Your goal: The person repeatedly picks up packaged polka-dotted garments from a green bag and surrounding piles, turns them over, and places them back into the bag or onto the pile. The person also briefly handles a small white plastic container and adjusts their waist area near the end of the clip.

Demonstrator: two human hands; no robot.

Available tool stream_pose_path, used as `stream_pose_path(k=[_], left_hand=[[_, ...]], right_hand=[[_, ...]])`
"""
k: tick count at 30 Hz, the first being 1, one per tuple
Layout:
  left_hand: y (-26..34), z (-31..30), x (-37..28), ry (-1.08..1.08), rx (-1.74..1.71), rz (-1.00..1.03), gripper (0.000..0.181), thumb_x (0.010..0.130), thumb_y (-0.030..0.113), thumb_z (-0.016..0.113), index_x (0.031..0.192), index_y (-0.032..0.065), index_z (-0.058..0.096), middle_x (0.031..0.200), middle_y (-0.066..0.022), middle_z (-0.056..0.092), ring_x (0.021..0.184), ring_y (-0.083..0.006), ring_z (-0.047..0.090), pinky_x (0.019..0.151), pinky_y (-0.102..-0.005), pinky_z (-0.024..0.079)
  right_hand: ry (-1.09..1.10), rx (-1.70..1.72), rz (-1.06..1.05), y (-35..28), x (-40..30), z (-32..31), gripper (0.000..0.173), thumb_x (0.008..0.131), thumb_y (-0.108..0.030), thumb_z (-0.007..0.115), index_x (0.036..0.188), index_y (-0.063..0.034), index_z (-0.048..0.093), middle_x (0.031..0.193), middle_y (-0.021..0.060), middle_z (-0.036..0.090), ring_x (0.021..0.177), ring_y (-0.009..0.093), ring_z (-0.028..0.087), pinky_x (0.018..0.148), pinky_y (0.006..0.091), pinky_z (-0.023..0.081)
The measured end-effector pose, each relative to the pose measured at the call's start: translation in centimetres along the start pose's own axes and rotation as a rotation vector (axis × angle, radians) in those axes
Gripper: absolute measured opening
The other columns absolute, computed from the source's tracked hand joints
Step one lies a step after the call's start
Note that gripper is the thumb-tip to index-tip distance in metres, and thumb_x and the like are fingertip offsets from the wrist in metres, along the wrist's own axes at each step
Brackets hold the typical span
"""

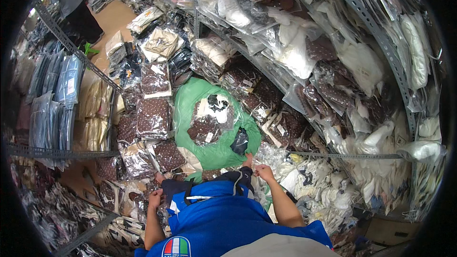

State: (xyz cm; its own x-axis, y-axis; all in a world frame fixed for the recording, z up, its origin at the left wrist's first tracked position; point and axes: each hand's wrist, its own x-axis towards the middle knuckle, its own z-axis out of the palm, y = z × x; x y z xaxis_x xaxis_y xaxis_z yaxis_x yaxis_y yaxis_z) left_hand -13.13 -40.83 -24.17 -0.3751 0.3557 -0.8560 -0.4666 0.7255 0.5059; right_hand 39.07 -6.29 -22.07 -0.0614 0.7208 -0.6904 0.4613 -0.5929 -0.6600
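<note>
My left hand [155, 198] hangs low beside the dark trousers, its fingers curled in and nothing visible in them. My right hand [264, 172] is also curled with nothing visible in it, close to my bare right foot [248, 160]. Before me a large green plastic sack [217, 153] lies spread on the pile. On it are bagged brown dotted garments [203, 130], a bagged white and black piece [223, 112] and a dark plastic-wrapped packet [240, 141]. Stacks of brown dotted garments in clear bags [154, 117] stand left of the sack.
Metal shelves packed with bagged white and brown garments [296, 46] rise at the right. A left rack holds bagged blue garments [68, 82]. Loose white pieces [314, 185] heap at lower right. A person [73, 0] stands at the far left, on the brown floor [114, 16].
</note>
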Motion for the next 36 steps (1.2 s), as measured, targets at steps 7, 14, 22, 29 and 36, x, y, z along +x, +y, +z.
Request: stream_pose_path(k=[7,14,22,29,36], left_hand=[[-3.9,-1.6,-1.3,-0.060,0.038,-0.070,0.033,0.091,0.043,0.068,0.099,0.0104,0.066,0.087,-0.0026,0.068,0.074,-0.0176,0.067,0.054,-0.0317,0.048],[-2.4,0.0,-1.4,-0.017,0.069,-0.062,0.032,0.092,0.040,0.067,0.104,0.0100,0.064,0.094,-0.0047,0.068,0.073,-0.0178,0.065,0.058,-0.0338,0.051],[3.1,0.0,-2.6,0.107,-0.076,0.075,0.026,0.095,0.035,0.064,0.105,0.0113,0.064,0.094,-0.0039,0.068,0.075,-0.0165,0.065,0.061,-0.0303,0.051],[-7.9,-3.0,-10.7,0.272,-0.021,0.294,0.028,0.095,0.034,0.063,0.094,0.0059,0.064,0.080,-0.0045,0.066,0.066,-0.0153,0.061,0.054,-0.0314,0.050],[-13.0,1.8,-20.9,0.236,-0.199,-0.223,0.031,0.096,0.038,0.058,0.087,0.0096,0.064,0.071,-0.0030,0.062,0.058,-0.0146,0.057,0.050,-0.0308,0.046]], right_hand=[[-0.104,-0.145,0.097,2.7,-3.4,2.2,0.031,0.093,-0.030,0.068,0.091,0.0016,0.068,0.073,0.0085,0.068,0.058,0.015,0.065,0.054,0.0294,0.052],[-0.007,-0.267,0.129,5.3,-2.1,-1.2,0.042,0.090,-0.042,0.067,0.087,0.0001,0.070,0.077,0.0077,0.071,0.061,0.017,0.066,0.054,0.0305,0.049],[0.271,0.139,-0.751,-37.8,12.9,-0.7,0.064,0.086,-0.048,0.072,0.128,-0.0016,0.058,0.103,0.0073,0.068,0.091,0.013,0.063,0.074,0.0280,0.051],[0.231,0.958,-0.292,-73.4,12.4,-0.2,0.120,0.059,-0.073,0.081,0.139,0.0073,0.042,0.141,0.0199,0.046,0.128,0.033,0.046,0.106,0.0530,0.036],[0.375,1.136,-0.630,-75.8,15.6,-0.8,0.035,0.082,-0.022,0.064,0.099,0.0079,0.060,0.108,0.0187,0.064,0.103,0.031,0.064,0.081,0.0494,0.053]])
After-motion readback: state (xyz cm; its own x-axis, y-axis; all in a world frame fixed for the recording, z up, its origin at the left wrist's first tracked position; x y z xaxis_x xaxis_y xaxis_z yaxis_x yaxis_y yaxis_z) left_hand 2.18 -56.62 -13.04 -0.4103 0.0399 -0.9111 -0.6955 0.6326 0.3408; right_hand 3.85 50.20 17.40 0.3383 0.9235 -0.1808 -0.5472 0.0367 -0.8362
